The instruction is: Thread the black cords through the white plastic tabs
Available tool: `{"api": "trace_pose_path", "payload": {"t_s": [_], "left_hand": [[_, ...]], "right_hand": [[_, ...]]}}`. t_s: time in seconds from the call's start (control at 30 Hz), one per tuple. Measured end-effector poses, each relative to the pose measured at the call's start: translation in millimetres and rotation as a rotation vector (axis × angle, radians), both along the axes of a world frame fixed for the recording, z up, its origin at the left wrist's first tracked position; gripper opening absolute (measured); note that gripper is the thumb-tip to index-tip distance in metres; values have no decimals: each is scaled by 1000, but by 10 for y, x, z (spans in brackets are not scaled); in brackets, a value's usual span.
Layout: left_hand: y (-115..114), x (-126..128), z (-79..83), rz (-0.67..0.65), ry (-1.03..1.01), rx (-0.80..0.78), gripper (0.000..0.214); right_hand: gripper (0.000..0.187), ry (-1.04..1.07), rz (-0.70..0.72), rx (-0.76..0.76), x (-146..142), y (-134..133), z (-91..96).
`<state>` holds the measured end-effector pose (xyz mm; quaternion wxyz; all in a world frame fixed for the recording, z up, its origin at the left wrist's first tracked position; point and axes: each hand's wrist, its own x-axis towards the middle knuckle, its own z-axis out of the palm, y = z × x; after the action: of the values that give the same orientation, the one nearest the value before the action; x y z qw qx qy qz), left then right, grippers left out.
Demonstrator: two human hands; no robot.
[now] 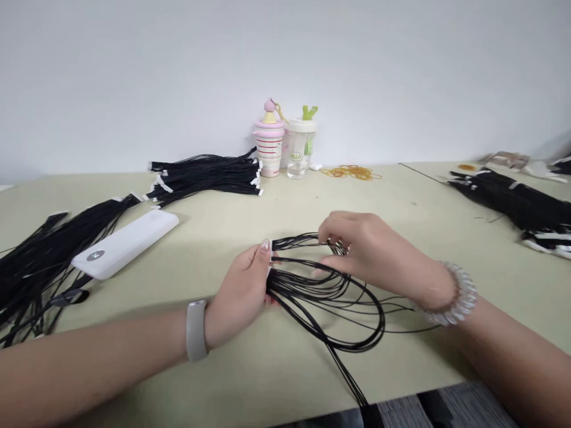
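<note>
Thin black cables with white connectors (307, 284) form a looped bundle above the table in front of me. My left hand (244, 291) is closed on the connector end, thumb pressed over a white plug. My right hand (357, 249) curves over the upper strands, its fingers bent around them; the fingertips are partly hidden behind the cables. One loop swings out below my right hand, and loose ends trail to the right and towards the table's front edge.
Black cable bundles lie at the left (66, 244), back (205, 175) and right (517, 202). A white power bank (127, 244) rests at left. A pink-lidded cup (269, 145), a clear cup (298, 151) and yellow rubber bands (350, 172) are near the wall.
</note>
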<state>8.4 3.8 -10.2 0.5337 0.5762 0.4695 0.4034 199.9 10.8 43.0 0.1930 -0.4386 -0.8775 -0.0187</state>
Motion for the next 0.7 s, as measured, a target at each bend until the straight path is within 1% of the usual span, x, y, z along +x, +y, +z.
{"api": "trace_pose_path", "payload": {"t_s": [0.07,0.1,0.17,0.23,0.3,0.33,0.4,0.47,0.53,0.6,0.63,0.7], "left_hand": [[8,8,2,25,-21,-8,34],[11,13,5,45,-25,-16,33],[14,26,12,90,-29,-37,33],[17,36,18,126,-36,-50,33],[18,40,22,125,-33,-43,35],[16,39,25,117,-29,-32,36],[8,32,34,99,-10,-5,37],[-9,23,44,88,7,32,36],[-31,14,52,85,21,71,35],[-52,5,50,81,35,97,35],[-61,1,46,80,40,106,35],[-71,-7,33,80,45,122,34]], "right_hand": [[33,77,-49,67,54,-35,71],[34,104,-75,83,87,-57,108],[37,89,-125,43,162,-95,170],[43,-24,-166,-113,234,-116,196],[44,-169,-168,-350,276,-117,189],[42,-217,-138,-467,280,-112,178],[38,-240,-20,-651,253,-101,148],[37,-172,123,-755,183,-95,115],[37,-46,215,-830,86,-97,74],[40,76,234,-853,-21,-104,25],[40,117,228,-837,-72,-108,-1],[37,150,221,-753,-158,-116,-55]]}}
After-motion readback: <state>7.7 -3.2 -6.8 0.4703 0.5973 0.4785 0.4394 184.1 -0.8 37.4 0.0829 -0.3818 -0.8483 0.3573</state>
